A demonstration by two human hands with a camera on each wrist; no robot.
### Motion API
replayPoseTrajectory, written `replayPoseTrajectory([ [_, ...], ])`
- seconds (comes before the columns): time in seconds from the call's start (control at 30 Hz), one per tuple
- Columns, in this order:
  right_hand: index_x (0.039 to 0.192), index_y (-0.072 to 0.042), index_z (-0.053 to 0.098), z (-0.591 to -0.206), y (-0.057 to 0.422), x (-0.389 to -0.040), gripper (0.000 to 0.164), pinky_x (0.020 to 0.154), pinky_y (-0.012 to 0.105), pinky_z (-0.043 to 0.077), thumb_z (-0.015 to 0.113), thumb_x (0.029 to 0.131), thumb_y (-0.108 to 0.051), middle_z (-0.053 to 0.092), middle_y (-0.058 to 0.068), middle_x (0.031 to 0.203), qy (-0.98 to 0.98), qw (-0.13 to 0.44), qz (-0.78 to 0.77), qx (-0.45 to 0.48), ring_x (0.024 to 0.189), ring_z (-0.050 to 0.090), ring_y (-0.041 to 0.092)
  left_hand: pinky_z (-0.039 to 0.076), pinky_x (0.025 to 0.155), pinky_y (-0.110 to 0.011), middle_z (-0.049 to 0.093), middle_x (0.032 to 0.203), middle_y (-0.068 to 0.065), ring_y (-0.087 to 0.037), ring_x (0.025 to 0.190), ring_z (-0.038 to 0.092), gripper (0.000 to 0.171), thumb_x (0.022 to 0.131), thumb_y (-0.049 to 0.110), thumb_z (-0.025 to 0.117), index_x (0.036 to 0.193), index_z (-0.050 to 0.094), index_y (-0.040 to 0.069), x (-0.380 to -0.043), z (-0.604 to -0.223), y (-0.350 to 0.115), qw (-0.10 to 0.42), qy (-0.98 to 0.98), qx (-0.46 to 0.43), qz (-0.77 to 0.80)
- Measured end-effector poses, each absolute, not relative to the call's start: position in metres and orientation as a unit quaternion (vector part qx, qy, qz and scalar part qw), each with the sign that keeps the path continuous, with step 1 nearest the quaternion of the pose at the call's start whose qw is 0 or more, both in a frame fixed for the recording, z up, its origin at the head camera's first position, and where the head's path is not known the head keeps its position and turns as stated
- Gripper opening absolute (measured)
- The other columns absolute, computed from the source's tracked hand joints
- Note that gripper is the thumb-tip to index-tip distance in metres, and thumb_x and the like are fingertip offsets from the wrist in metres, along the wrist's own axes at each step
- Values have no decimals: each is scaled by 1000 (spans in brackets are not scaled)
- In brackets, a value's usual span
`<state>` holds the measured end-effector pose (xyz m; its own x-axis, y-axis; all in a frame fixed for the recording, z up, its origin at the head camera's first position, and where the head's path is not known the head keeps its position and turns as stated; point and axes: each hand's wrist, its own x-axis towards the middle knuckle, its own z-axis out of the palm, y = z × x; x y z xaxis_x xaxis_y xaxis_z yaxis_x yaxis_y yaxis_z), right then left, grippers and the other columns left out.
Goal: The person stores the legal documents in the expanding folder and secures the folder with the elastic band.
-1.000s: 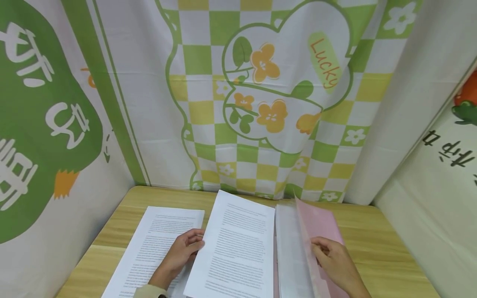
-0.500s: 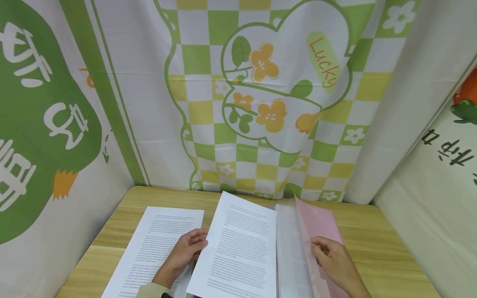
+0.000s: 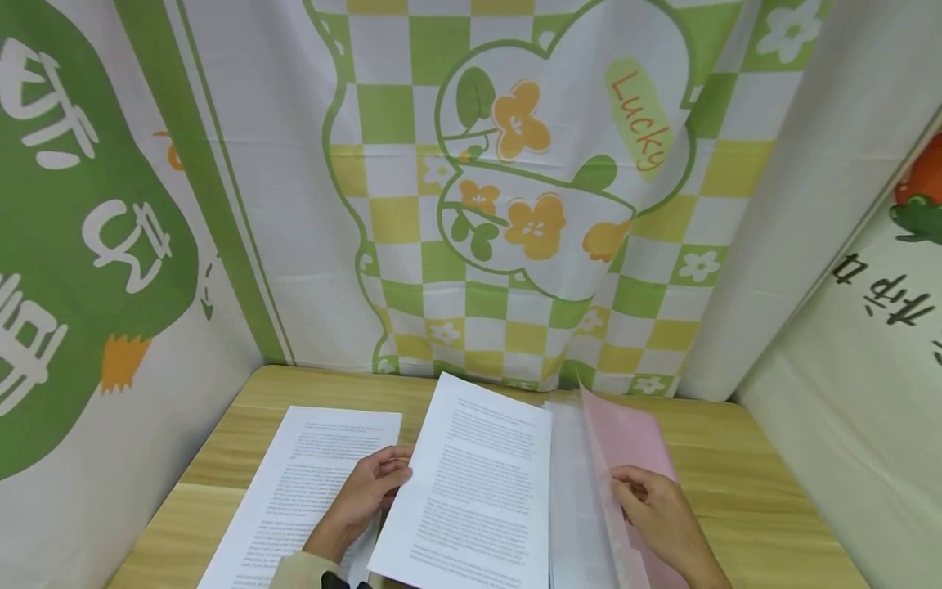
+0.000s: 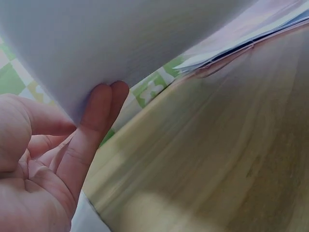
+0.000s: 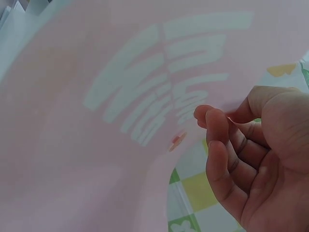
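In the head view my left hand [image 3: 362, 501] pinches the left edge of a printed sheet of paper [image 3: 474, 487], which is raised off the table and tilted. The left wrist view shows the fingers behind its white underside [image 4: 106, 38]; whether it is one sheet or several, I cannot tell. My right hand [image 3: 661, 517] pinches the edge of the pink folder's cover [image 3: 639, 438] and holds it lifted. Inside the folder lie clear plastic sleeves [image 3: 577, 491], partly hidden by the paper. The right wrist view shows pale lettering on the pink cover [image 5: 58, 130].
A stack of printed paper [image 3: 283, 491] lies on the left of the wooden table [image 3: 751, 491], partly under my left forearm. Behind the table hangs a checked green and yellow curtain [image 3: 508, 327]. Printed cloth also borders the left and right sides.
My left hand has shifted slightly to the right with the printed paper, whose right edge now overlaps the sleeves a little more. My right hand and the pink cover stay almost still.
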<state>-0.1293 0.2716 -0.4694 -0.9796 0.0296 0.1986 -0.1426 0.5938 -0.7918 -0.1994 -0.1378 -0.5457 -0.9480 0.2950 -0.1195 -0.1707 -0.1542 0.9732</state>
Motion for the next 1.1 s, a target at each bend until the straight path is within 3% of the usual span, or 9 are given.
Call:
replayPoseTrajectory([
  [0.37,103,-1,77,-468,271,-131,13,49,25,44,65,97,-4,55,-7,63,-889,97,446,39,56,51,6,58,71,-29,72,100,-6,-16,84,70,45,99,4,65,137,52,-14,-201,-538,-153,128,631,32,765],
  [1.1,101,-2,76,-470,272,-130,12,50,25,44,65,96,-2,55,-7,63,-890,98,445,30,56,51,7,59,68,-31,71,100,-11,-18,83,69,39,99,2,63,134,55,-14,-206,-550,-132,143,653,78,740],
])
